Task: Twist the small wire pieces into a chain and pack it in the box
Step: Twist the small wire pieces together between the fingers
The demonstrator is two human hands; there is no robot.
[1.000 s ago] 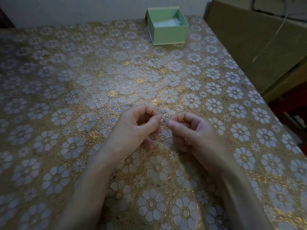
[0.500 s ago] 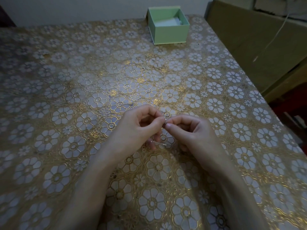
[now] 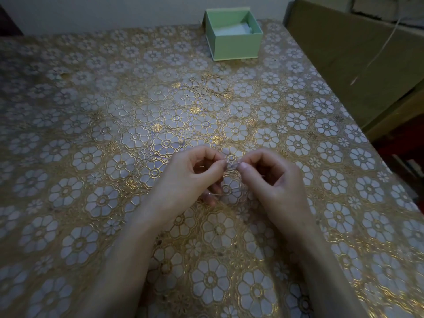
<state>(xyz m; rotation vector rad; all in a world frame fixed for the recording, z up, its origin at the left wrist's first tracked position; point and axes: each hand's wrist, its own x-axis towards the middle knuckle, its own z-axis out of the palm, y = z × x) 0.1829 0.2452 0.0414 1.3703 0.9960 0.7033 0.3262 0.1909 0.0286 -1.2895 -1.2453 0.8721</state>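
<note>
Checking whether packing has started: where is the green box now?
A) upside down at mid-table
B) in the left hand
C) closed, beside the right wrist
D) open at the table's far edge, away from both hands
D: the green box sits open at the far edge, while both hands pinch the wire near the middle.

The wire being pinched between the left hand and the right hand is showing only as a thin glint, too fine to tell its links, the curled fingers are hiding most of it, and the picture's edges are cutting off the table.
</note>
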